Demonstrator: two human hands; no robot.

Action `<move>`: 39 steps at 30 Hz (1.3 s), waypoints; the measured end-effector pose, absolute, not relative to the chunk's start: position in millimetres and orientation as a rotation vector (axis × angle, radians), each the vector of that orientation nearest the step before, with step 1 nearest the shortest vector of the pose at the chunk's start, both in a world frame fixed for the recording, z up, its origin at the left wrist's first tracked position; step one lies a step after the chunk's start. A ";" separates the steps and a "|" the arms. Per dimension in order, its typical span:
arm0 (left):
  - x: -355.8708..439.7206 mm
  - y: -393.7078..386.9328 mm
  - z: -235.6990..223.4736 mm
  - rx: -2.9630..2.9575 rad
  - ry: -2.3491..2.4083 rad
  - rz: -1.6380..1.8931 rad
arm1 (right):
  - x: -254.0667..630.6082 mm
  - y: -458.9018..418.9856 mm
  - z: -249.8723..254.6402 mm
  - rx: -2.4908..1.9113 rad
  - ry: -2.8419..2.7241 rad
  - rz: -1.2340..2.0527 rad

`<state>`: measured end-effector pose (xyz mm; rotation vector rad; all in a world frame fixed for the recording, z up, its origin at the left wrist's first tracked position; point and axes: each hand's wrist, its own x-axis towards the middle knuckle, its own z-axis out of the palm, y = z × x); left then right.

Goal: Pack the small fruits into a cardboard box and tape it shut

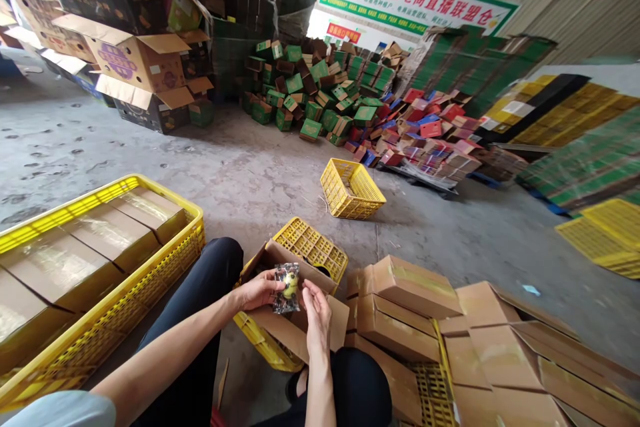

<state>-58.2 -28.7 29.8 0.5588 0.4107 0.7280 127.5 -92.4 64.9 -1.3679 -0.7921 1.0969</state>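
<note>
A small clear plastic packet [287,288] with yellow-green round pieces inside is held up over an open cardboard box [283,323]. My left hand [259,290] pinches its left edge between thumb and fingers. Close to the packet's right edge is my right hand [316,307], fingers bent together; whether it grips the packet's edge I cannot make out. The open box has its flaps spread and rests on an overturned yellow crate [273,347] between my knees. What lies inside the box is mostly hidden by my hands.
At the left stands a large yellow crate [193,240] holding taped cardboard boxes [107,230]. More closed boxes [410,287] are stacked at my right. Ahead are another yellow crate [353,193] and a heap of green cartons [310,107] and red cartons [430,128].
</note>
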 end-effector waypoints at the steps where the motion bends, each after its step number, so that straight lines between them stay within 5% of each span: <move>1: -58.1 -28.8 29.8 0.561 0.392 0.720 | 126.4 -92.4 65.2 -1.370 -0.813 1.110; 27: -61.8 -32.3 36.0 0.643 0.459 0.412 | 127.6 -93.5 65.9 -1.271 -1.058 1.135; 39: -59.2 -27.1 25.7 0.613 0.493 0.712 | 140.3 -88.7 57.5 -1.413 -0.717 0.987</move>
